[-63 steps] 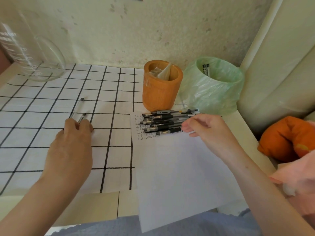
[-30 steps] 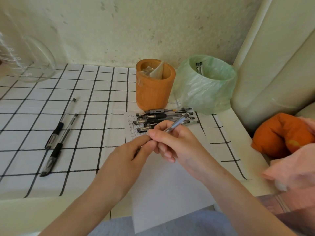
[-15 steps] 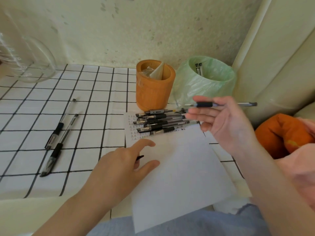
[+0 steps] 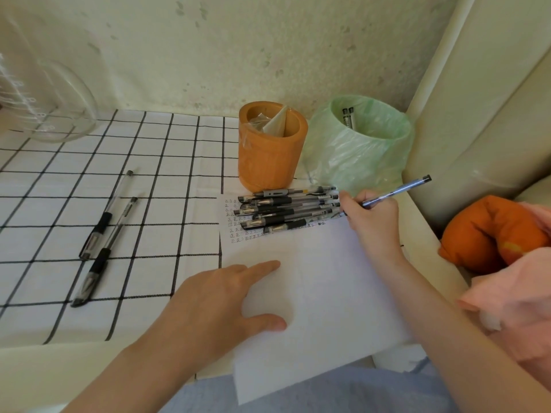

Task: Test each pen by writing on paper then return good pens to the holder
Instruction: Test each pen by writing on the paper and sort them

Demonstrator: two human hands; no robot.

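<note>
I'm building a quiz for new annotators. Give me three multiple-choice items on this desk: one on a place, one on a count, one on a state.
1. Where does the pile of pens lie? A. In the green bin. B. On the top of the paper. C. Beside the glass jug.
2. How many loose pens lie on the checked cloth? A. One. B. Two. C. Four.
3. What is the left hand doing? A. Pinching a pen. B. Lifting the jug. C. Lying flat on the paper.
Key: 1 B, it rests on the sheet's top, before the orange holder; 2 B, two lie side by side; 3 C, its fingers are straight, while the right hand grips the blue pen.
</note>
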